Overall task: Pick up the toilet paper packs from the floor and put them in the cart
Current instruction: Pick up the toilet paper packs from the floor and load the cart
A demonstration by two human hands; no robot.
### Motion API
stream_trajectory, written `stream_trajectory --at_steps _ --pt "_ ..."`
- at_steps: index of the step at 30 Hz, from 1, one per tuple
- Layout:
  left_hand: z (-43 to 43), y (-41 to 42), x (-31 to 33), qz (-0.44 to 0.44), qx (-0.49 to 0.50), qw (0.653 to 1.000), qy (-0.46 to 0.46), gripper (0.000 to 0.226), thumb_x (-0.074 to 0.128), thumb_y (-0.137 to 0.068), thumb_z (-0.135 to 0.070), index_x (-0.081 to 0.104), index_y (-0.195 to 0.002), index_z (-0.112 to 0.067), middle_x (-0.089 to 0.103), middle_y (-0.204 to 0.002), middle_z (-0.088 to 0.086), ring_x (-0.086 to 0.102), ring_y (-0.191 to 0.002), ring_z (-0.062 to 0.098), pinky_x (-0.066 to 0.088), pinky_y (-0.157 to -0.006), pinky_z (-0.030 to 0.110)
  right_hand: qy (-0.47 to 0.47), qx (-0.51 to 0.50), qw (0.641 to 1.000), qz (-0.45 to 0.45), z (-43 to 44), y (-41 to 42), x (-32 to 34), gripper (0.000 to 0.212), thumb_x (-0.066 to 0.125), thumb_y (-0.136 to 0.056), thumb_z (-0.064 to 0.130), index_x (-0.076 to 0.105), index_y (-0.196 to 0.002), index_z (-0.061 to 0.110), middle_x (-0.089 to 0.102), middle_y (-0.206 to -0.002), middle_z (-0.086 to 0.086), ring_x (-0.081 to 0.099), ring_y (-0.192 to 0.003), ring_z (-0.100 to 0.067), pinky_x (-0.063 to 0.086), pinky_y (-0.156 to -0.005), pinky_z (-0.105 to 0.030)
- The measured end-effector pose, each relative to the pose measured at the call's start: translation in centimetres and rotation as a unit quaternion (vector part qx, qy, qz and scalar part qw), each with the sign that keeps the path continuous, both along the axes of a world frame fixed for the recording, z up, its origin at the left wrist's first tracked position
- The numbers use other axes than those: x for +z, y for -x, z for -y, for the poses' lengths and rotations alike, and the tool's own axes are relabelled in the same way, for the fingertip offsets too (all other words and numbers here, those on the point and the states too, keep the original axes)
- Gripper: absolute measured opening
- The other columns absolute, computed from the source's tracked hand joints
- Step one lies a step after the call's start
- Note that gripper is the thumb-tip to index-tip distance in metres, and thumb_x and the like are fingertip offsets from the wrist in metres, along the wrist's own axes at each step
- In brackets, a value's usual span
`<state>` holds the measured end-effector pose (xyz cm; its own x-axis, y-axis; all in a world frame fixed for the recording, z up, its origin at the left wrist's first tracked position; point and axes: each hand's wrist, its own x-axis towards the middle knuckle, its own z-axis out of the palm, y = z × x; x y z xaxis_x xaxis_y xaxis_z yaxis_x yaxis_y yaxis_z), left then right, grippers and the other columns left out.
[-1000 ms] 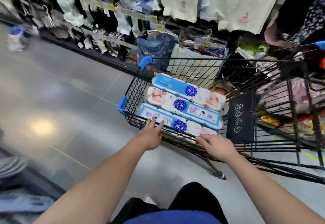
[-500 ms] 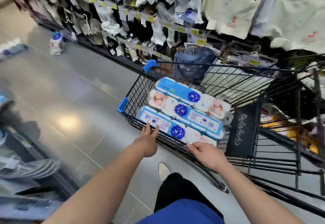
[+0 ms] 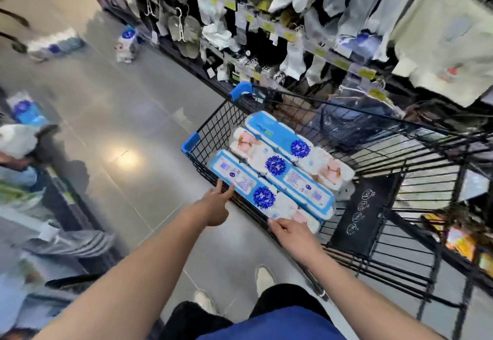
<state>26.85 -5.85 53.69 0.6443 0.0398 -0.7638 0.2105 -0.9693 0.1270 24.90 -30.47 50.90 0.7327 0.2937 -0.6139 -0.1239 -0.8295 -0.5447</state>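
Head view. Cart: black wire basket with blue corner caps, at 2 o'clock from the hands. Contents: three toilet paper packs, long, side by side, white rolls in clear wrap with blue panels and dark-blue flower marks. Left hand: fingers spread, tips touching the nearest pack's end. Right hand: fingers curled on that pack's near end at the basket rim. Floor: grey tile; further packs, blurred, at 11 o'clock.
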Motion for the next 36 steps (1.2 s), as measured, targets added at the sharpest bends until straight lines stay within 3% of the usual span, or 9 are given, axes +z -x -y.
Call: stream_trajectory --at_steps 3,8,12,16,21,24,27,33,36 --pt "-3.5 -2.1 0.0 0.001 -0.002 1.0 0.008 0.081 0.038 -0.095 -0.011 -0.006 -0.158 -0.036 -0.02 -0.166 0.003 0.006 -0.154 0.028 0.028 -0.119 0.048 0.012 0.004 1.0 0.015 -3.2 -2.1 0.0 0.048 0.034 -0.1 0.066 0.071 -0.097 0.035 0.075 -0.111 -0.001 0.064 -0.109 -0.025 0.05 -0.094 -0.036" --pt "-9.5 -5.3 0.2 0.008 -0.017 1.0 0.003 0.081 0.039 -0.092 -0.01 0.001 -0.158 -0.038 -0.017 -0.167 -0.001 0.011 -0.154 0.026 0.032 -0.116 0.048 0.016 -0.012 0.999 0.03 -8.6 -5.0 0.0 0.052 0.037 -0.099 0.067 0.07 -0.089 0.028 0.073 -0.096 0.0 0.064 -0.096 -0.024 0.053 -0.085 -0.035" --pt "-14.5 -8.1 0.8 0.022 -0.041 0.999 0.008 0.081 0.037 -0.09 -0.007 0.005 -0.158 -0.038 -0.012 -0.167 -0.003 0.028 -0.149 0.031 0.039 -0.112 0.047 0.022 -0.012 0.999 0.038 -13.4 -7.5 0.2 0.051 0.041 -0.101 0.062 0.073 -0.096 0.023 0.075 -0.096 -0.002 0.064 -0.094 -0.023 0.051 -0.083 -0.031" --pt "-19.7 -10.7 1.0 0.028 -0.074 0.997 0.01 0.079 0.037 -0.093 -0.008 0.004 -0.158 -0.04 -0.013 -0.167 -0.001 0.037 -0.144 0.033 0.041 -0.109 0.044 0.045 -0.022 0.997 0.058 -17.8 -9.7 0.0 0.046 0.042 -0.099 0.063 0.062 -0.073 0.032 0.068 -0.08 0.005 0.063 -0.084 -0.021 0.05 -0.076 -0.034" --pt "-24.8 -14.0 2.0 0.028 -0.093 0.995 -0.005 0.078 0.034 -0.094 -0.007 0.004 -0.158 -0.039 -0.011 -0.168 -0.003 0.047 -0.137 0.032 0.047 -0.091 0.038 0.049 -0.013 0.996 0.076 -23.3 -12.6 0.5 0.059 0.032 -0.091 0.076 0.07 -0.089 0.03 0.073 -0.091 0.004 0.065 -0.09 -0.019 0.052 -0.083 -0.036" --pt "-27.6 -15.8 2.2 0.021 -0.094 0.995 0.001 0.076 0.037 -0.095 -0.013 0.004 -0.158 -0.04 -0.01 -0.168 -0.002 0.047 -0.137 0.033 0.047 -0.089 0.038 0.048 -0.005 0.996 0.075 -26.0 -14.3 0.3 0.04 0.037 -0.097 0.067 0.06 -0.074 0.044 0.067 -0.089 0.009 0.063 -0.092 -0.019 0.051 -0.081 -0.034" --pt "-30.4 -18.2 2.1 0.014 -0.105 0.994 -0.01 0.074 0.038 -0.097 -0.016 0.004 -0.157 -0.042 -0.009 -0.168 -0.002 0.046 -0.137 0.034 0.047 -0.093 0.04 0.036 -0.009 0.996 0.078 -28.6 -16.6 0.0 0.038 0.035 -0.095 0.069 0.056 -0.07 0.049 0.062 -0.088 0.014 0.062 -0.093 -0.018 0.051 -0.083 -0.034" --pt "-35.2 -24.2 3.1 0.013 -0.107 0.994 -0.022 0.068 0.039 -0.098 -0.017 0.012 -0.159 -0.033 -0.001 -0.168 0.007 0.033 -0.147 0.03 0.036 -0.111 0.041 0.011 -0.009 0.997 0.075 -34.1 -21.5 -0.5 0.045 0.035 -0.097 0.069 0.066 -0.078 0.041 0.071 -0.095 0.001 0.064 -0.094 -0.023 0.051 -0.079 -0.034" --pt "-37.4 -26.7 3.7 0.015 -0.091 0.995 -0.029 0.069 0.039 -0.097 -0.013 0.015 -0.159 -0.031 0.0 -0.168 0.007 0.031 -0.148 0.028 0.031 -0.114 0.036 0.003 -0.015 0.997 0.079 -36.6 -23.8 -0.9 0.05 0.033 -0.094 0.074 0.052 -0.063 0.04 0.068 -0.084 0.003 0.063 -0.085 -0.02 0.053 -0.076 -0.035"
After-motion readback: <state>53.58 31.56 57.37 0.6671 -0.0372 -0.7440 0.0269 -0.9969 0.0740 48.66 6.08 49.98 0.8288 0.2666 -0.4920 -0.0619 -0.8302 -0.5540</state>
